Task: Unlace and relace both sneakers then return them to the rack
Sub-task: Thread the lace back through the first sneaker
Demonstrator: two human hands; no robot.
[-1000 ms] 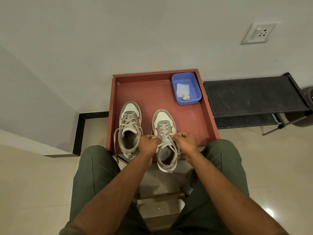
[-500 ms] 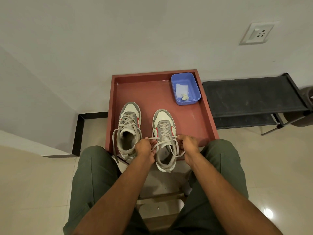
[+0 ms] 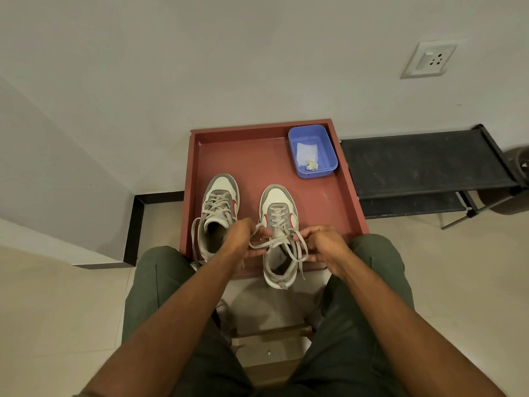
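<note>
Two white-and-grey sneakers with red side marks stand on a red tray [image 3: 337, 213], toes pointing away from me. The left sneaker [image 3: 219, 213] has loose laces hanging over its left side. Over the tongue of the right sneaker [image 3: 279, 224], which overhangs the tray's near edge, both hands work its grey lace [image 3: 283, 240]. My left hand [image 3: 243, 242] pinches a lace strand at the shoe's left side. On the right side, my right hand [image 3: 323, 245] grips the other strand with curled fingers. The lace crosses loosely between the two hands.
A blue plastic tub [image 3: 313, 150] with a white cloth in it sits in the tray's far right corner. A black two-level shoe rack [image 3: 423, 167] stands to the right against the wall. My knees in green trousers flank the tray's near edge. A wall socket [image 3: 429, 60] is up right.
Both hands have drawn back from the top eyelets and dropped lower over the right sneaker's opening. The lace now lies slack in loose loops between them instead of being pulled straight.
</note>
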